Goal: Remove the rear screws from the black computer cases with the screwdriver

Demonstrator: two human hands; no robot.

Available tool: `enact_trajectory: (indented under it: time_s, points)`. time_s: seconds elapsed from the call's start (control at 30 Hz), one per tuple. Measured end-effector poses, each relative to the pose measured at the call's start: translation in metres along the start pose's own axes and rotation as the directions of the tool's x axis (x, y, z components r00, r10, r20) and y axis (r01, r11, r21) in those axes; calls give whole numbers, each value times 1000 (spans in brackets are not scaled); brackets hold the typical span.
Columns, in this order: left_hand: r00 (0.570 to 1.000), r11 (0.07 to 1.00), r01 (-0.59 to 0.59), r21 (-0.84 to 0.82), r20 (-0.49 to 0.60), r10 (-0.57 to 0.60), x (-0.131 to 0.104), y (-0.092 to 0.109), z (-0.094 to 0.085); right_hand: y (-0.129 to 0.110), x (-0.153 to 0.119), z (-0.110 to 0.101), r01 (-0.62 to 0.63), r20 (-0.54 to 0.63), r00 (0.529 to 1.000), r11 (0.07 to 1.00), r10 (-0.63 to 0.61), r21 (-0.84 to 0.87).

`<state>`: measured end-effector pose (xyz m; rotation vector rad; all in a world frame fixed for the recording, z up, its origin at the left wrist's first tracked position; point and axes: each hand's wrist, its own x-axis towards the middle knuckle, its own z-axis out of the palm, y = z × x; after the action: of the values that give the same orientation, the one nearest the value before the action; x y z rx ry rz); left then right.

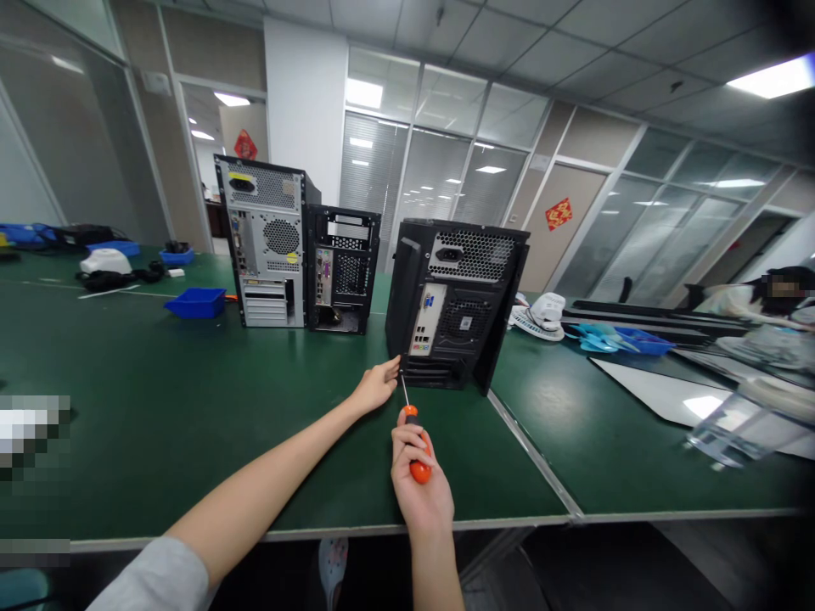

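Observation:
A black computer case stands upright on the green table with its rear panel facing me. My right hand is closed around an orange-and-black screwdriver. The shaft points up and away from me, and its tip meets the lower left corner of that rear panel. At the same corner, right by the tip, are the fingertips of my left hand. Those fingers are drawn together against the case edge, and anything small between them is hidden. A side panel stands out at an angle along the case's right side.
Left of the case stand a silver-backed tower and a smaller black case. A blue tray sits further left. To the right lie a white panel, a clear container and another blue tray. A person is at far right.

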<state>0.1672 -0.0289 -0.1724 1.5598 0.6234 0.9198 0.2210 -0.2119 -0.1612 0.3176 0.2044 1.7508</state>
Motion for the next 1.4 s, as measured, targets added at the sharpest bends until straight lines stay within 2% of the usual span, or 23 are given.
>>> enact_trajectory:
  time_s: [0.2, 0.4, 0.57, 0.7, 0.9, 1.13, 1.4]
  points:
    - [1000, 1000, 3, 25, 3, -3, -2, 5, 2, 4, 1, -1, 61, -68, 996, 997, -64, -39]
    - [1000, 1000, -3, 8, 7, 3, -1, 3, 1, 7, 1, -1, 105, -39, 992, 958, -120, -266]
    - [1000, 1000, -5, 13, 6, 5, 0, 1, 0, 10, 0, 2, 146, -70, 982, 942, -175, -303]
    - [1000, 1000, -27, 1, 11, 27, 1, -2, -1, 11, 0, 1, 141, -50, 983, 906, -175, -399]
    - [1000, 1000, -13, 21, -1, 13, 0, -1, -1, 10, 1, 0, 133, -74, 982, 911, -175, -390]
    - [1000, 1000, -25, 8, 6, 25, 0, -1, -1, 7, 2, 2, 111, -99, 979, 877, -177, -468]
    - [1000, 999, 5, 43, -2, -5, -2, 6, 1, 6, 2, 13, 57, -225, 954, 855, -199, -515]
